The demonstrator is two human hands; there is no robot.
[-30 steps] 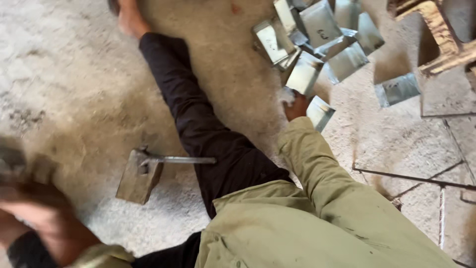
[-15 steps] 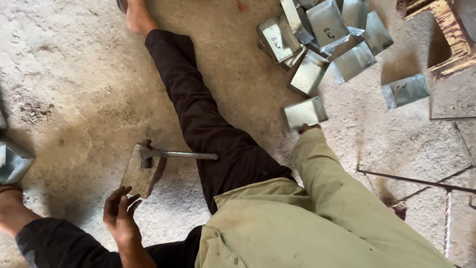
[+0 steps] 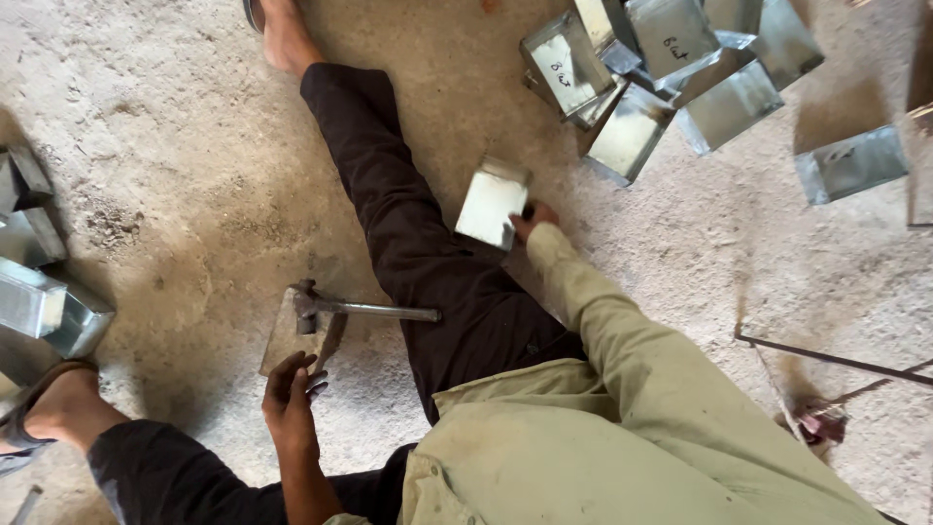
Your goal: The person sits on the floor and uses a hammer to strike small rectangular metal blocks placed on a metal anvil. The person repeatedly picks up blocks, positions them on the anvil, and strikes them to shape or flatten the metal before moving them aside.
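**A:** so what's the right hand (image 3: 533,220) doing? I can only see a bit of it past the sleeve.

**B:** it's stretched out to the far side of the lap, fingers closed round the near right edge of a small sheet-metal box (image 3: 494,204). The box is tipped up, its pale flat face toward us, sitting just right of the outstretched leg in dark trousers (image 3: 408,233), close to touching it. How tight the grip is, can't tell, most of the hand is hidden behind the box and cuff.

**A:** and the left hand (image 3: 290,397)?

**B:** down near the person, left of the lap. Fingers loosely curled, half open, tips resting on the near edge of a flat metal block (image 3: 296,335) on the concrete floor (image 3: 175,146). Not wrapped around anything that I can see. A hammer (image 3: 364,309) lies across that block, head on it, handle pointing right toward the leg.

**A:** more of those boxes around?

**B:** yeah, a pile of boxes (image 3: 661,68) far right, shiny, some with marker scribbles, well apart from the one in hand. One lone box (image 3: 850,163) further right. Another few boxes (image 3: 39,282) stacked at the left edge, just beyond a bare foot in a sandal (image 3: 53,408). Thin rod (image 3: 826,355) on the floor at right.
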